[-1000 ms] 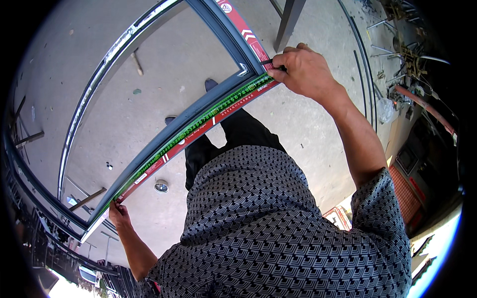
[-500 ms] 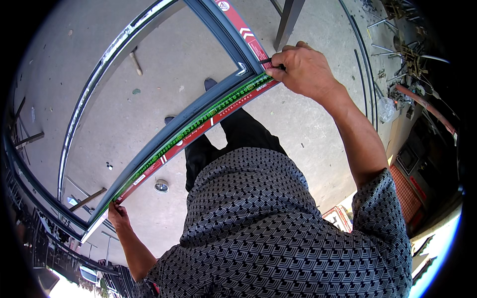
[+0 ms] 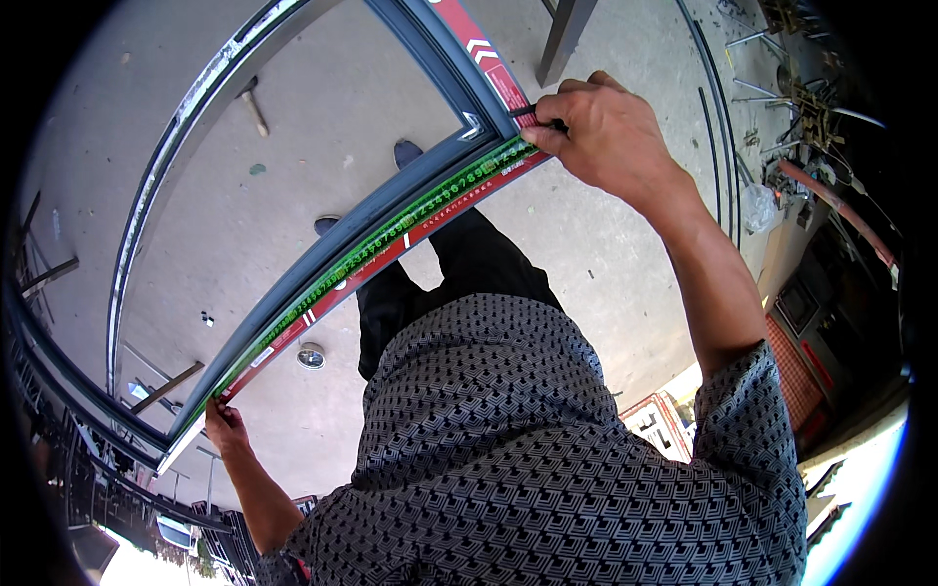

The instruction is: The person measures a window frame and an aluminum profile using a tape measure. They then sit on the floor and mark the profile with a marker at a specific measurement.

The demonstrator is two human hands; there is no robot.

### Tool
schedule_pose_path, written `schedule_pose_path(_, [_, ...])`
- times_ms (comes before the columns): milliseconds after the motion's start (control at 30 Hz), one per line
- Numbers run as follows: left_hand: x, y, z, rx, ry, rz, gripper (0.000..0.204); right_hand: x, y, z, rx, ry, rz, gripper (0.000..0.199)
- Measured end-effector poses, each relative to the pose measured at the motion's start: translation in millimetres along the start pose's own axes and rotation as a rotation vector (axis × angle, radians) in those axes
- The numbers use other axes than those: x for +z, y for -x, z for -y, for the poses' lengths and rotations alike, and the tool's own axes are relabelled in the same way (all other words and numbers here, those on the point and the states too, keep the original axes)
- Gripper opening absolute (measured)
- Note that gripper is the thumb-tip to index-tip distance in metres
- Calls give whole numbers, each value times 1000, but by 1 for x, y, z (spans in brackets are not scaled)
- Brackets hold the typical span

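A green tape measure [image 3: 425,207] is stretched along one side of a dark grey metal frame [image 3: 357,234], whose edge carries red printed film [image 3: 386,257]. My right hand [image 3: 611,137] is closed at the frame's near right corner, pinching a slim black marking tool [image 3: 525,111] that points across the red film. Its thumb lies by the end of the tape; whether it presses the tape is unclear. At the far left end of the same side, my left hand [image 3: 226,425] has its fingers closed on the tape, and the tape's case is not visible.
On the concrete floor lie a hammer-like tool [image 3: 256,112] and a round metal object [image 3: 311,355]. A grey post [image 3: 567,44] rises beyond the corner. Long dark strips [image 3: 718,127], a plastic bag [image 3: 759,210] and metal-legged stands [image 3: 772,93] occupy the right side.
The view has shifted slightly, and the frame appears a little further left and lower. Both hands keep their places at the two ends of the tape.
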State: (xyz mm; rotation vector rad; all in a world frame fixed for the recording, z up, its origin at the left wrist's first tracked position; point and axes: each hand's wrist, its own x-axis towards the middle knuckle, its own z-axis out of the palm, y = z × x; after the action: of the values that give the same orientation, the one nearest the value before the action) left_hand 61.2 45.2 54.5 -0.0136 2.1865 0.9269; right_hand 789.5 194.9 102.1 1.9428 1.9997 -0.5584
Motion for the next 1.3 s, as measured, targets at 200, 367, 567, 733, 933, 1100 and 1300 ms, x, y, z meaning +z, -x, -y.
schedule_pose_path(200, [-7,-4,-3,-23,-14,33,13,1,1,0,-26,-10,-70,25])
schedule_pose_path(367, [1,3,-5,-28,-23,-1,17,0,0,1,-16,-8,-39,24])
schedule_pose_path(567, [4,6,-7,-23,-26,-7,17,5,2,0,-42,0,-106,23])
schedule_pose_path(733, [-5,-3,-5,-37,-12,20,17,7,2,-3,-51,-2,-122,22])
schedule_pose_path(933, [-7,-4,-4,-34,-17,31,17,7,2,-2,-58,3,-143,22])
schedule_pose_path(1100, [-12,-10,-3,-20,-32,37,17,11,2,-4,-69,3,-158,26])
schedule_pose_path(1300, [-14,-12,-3,-24,-22,41,18,6,2,1,-37,3,-124,21])
